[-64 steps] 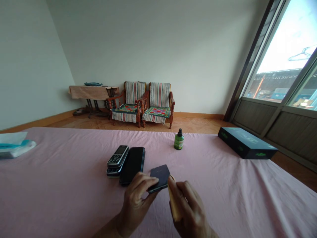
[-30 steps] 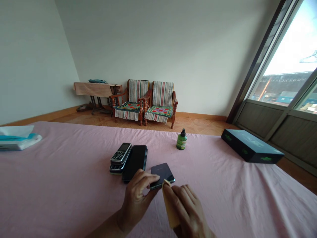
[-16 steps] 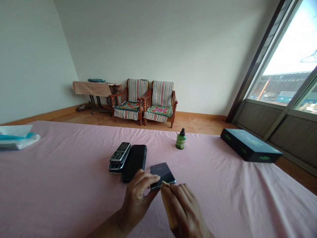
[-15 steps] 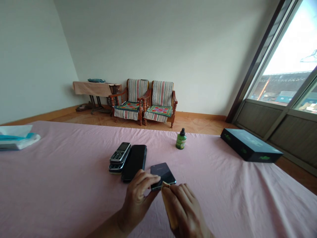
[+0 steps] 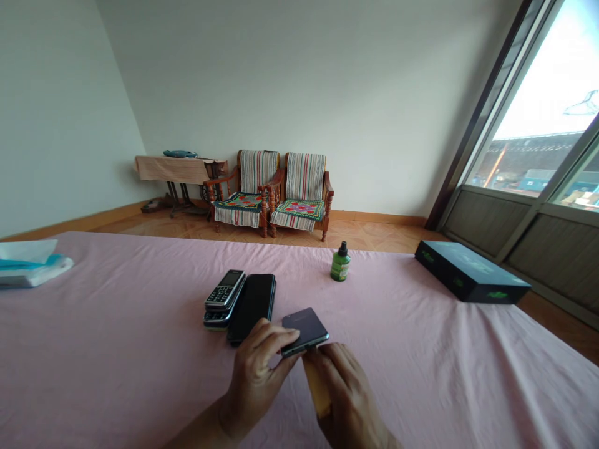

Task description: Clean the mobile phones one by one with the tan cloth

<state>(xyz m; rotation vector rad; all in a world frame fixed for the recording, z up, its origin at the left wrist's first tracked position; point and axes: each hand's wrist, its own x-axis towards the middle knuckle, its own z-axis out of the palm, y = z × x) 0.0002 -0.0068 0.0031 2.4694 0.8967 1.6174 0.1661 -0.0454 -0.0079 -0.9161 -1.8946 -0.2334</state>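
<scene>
A dark smartphone (image 5: pixel 307 329) is pinched at its left end by my left hand (image 5: pixel 256 362), thumb on top and fingers curled beneath. It is held slightly tilted over the pink sheet. My right hand (image 5: pixel 353 390) grips a folded yellow cloth (image 5: pixel 317 388), its fingertips close against the phone's near edge. Whether the cloth touches the phone there is hidden. Left of the phone lies a large black smartphone (image 5: pixel 255 302), partly behind my left hand. Beside it, a silver keypad phone (image 5: pixel 225 289) rests on top of another phone (image 5: pixel 218 320).
A green spray bottle (image 5: pixel 340 263) stands upright beyond my hands on the pink sheet (image 5: pixel 140 349). At the right is a flat black box (image 5: pixel 472 273). A pack of tissues (image 5: pixel 35 268) lies at the far left. Two wooden armchairs (image 5: pixel 299 187) stand by the wall.
The cloth's tip, earlier showing over the phone's near edge, is now lower, beneath that edge. My right fingers have shifted slightly left. The view has moved a little; the other things stay put.
</scene>
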